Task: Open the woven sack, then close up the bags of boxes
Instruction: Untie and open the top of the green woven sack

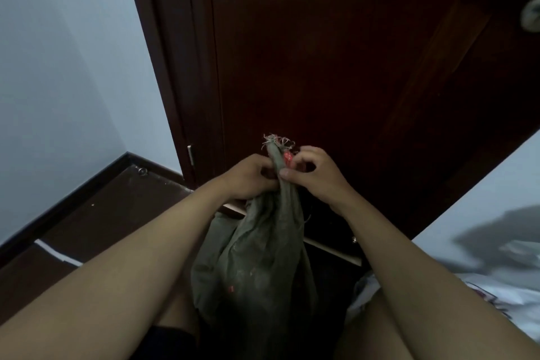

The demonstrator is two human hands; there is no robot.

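— How many things did we count?

— One woven sack (257, 254), grey-green, standing on the dark floor (96, 213) between our knees, in front of one dark brown door (336, 67). Its neck was gathered into a tight twist that rose to a frayed tuft of threads, and one red tie (287, 158) sat just under that tuft. We had two hands on it. At the right edge lay a pale bedsheet (473, 196), with one round door knob (532, 15) showing above it.

— And how were our hands placed?

— Both were curled, neither spread. Our left hand (249, 180) gripped the twisted neck from the left, fingers folded round the cloth. Our right hand (317, 174) came in from the right, its thumb pressed against the neck and its fingertips pinching at the red tie. The two hands nearly touched across the twist.

— Was the sack open?

— No, its mouth was bunched shut and the tie was on.

— Any writing or brand that we could read?

— We saw a few small red marks low on the sack's side, too blurred to tell whether they were letters.
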